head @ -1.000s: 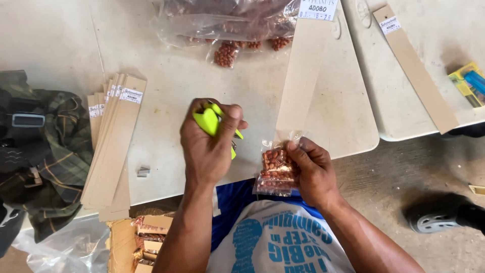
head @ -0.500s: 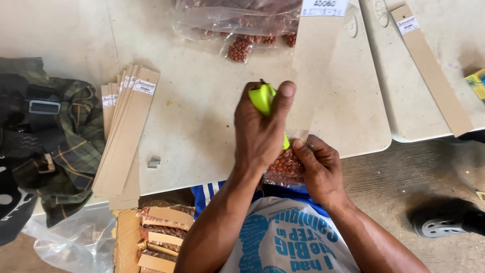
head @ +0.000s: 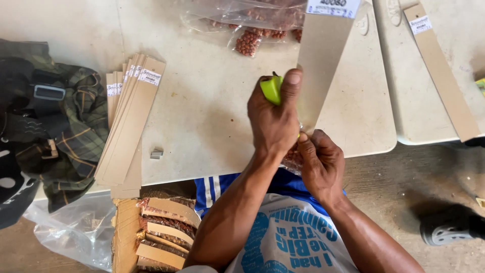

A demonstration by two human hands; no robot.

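My left hand [head: 273, 126] is closed around a lime-green stapler [head: 271, 88], thumb pressed on its top. It sits over the lower end of a long brown cardboard strip [head: 321, 60] that lies on the pale table [head: 212, 111]. Just below, at the table's front edge, my right hand [head: 321, 164] pinches a small clear packet of reddish peanuts [head: 292, 157]. The left hand hides most of the packet. The two hands touch each other.
A fanned stack of labelled cardboard strips [head: 129, 121] lies left, with a small block of staples [head: 156, 153] beside it. Clear bags of peanuts [head: 247, 43] are at the back. A carton of finished packets [head: 159, 232], plaid cloth [head: 65, 136] and a second table's strip [head: 442, 71] surround me.
My left hand has carried the stapler right, over the packet and the strip's lower end. The packet, plainly visible a second ago, is now mostly covered.
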